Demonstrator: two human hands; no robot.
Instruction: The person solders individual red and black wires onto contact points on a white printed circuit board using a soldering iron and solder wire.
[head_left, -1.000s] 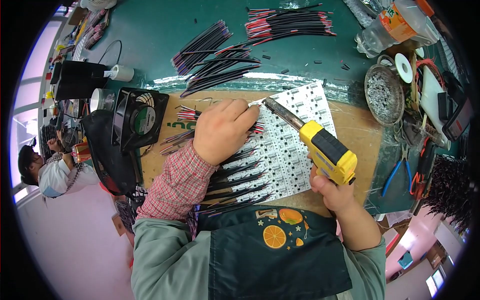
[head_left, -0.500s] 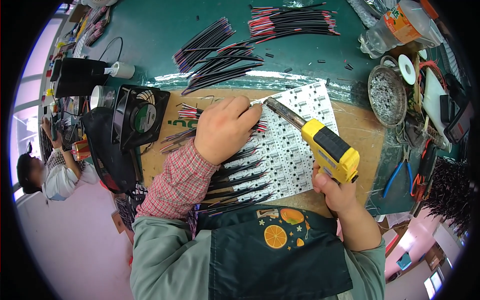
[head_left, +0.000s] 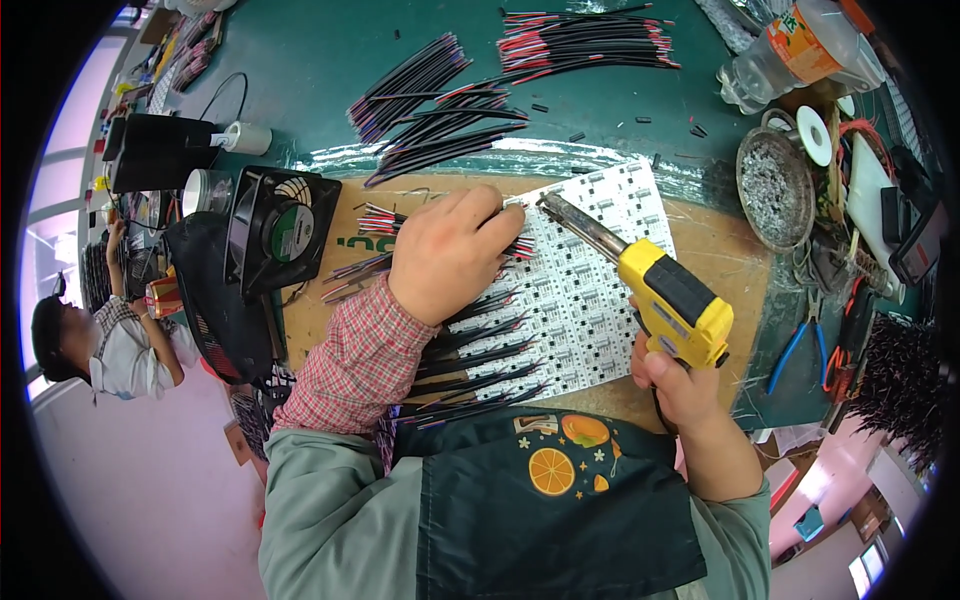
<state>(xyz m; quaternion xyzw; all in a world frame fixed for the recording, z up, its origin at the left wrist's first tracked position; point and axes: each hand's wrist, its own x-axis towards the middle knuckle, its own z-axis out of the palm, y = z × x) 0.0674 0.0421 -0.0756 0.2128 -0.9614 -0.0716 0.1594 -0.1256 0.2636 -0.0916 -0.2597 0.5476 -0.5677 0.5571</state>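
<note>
Over the upper left part of a white circuit board sheet (head_left: 603, 330) is my left hand (head_left: 445, 250), with thumb and forefinger pinched together on what looks like a thin wire. Most of that wire is hidden by the hand. Black-sleeved wires with red and white ends (head_left: 380, 221) stick out on both sides of it. My right hand (head_left: 683, 392) grips a yellow and black soldering gun (head_left: 668, 297); its metal tip hangs over the sheet, slightly right of my left fingertips. More black wires (head_left: 480, 372) lie in rows along the sheet's left edge.
Cardboard (head_left: 715, 270) lies under the sheet on the green table (head_left: 300, 60). Wire bundles (head_left: 585, 42) are at the back. A black fan (head_left: 283, 232) stands left; a metal dish (head_left: 775, 190), plastic bottle (head_left: 800, 55) and blue-handled pliers (head_left: 797, 350) lie right. Another person (head_left: 125, 340) is far left.
The soldering gun has shifted right and slightly down with my right hand, its tip farther from my left fingertips. My left hand stays almost still. The other person's arm has moved.
</note>
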